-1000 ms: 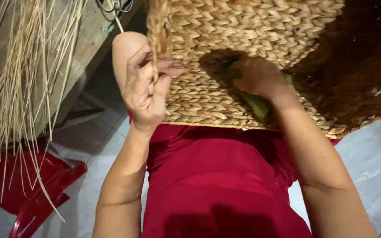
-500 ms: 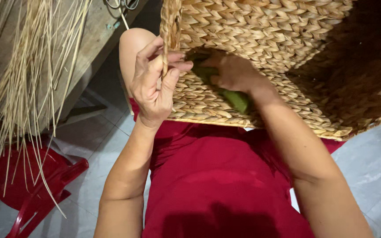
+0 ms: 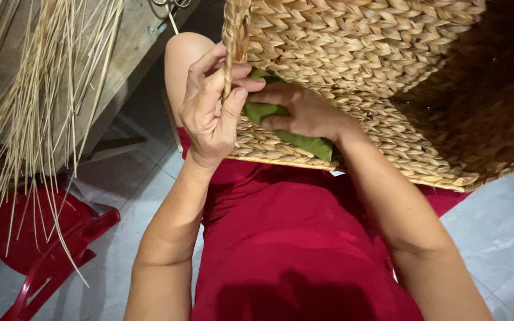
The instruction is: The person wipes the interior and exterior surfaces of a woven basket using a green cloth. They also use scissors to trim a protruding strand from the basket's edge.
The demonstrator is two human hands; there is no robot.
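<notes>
A large woven straw basket point(image 3: 364, 53) rests on my lap, over my red garment point(image 3: 292, 238). My left hand point(image 3: 212, 110) pinches the braided rim at the basket's left edge between thumb and fingers. My right hand point(image 3: 304, 110) lies flat against the basket's lower wall and presses a green cloth point(image 3: 295, 139) onto the weave. The cloth is partly hidden under that hand. My bare knee point(image 3: 182, 53) shows just behind the left hand.
Long pale straw stalks point(image 3: 49, 107) hang down at the left in front of a wooden bench point(image 3: 129, 41). A red plastic stool point(image 3: 43, 238) stands on the grey tiled floor point(image 3: 495, 238) at lower left.
The basket has shifted right and turned. My left hand has closed more firmly on its rim. My right hand with the green cloth has slid left along the wall toward the left hand.
</notes>
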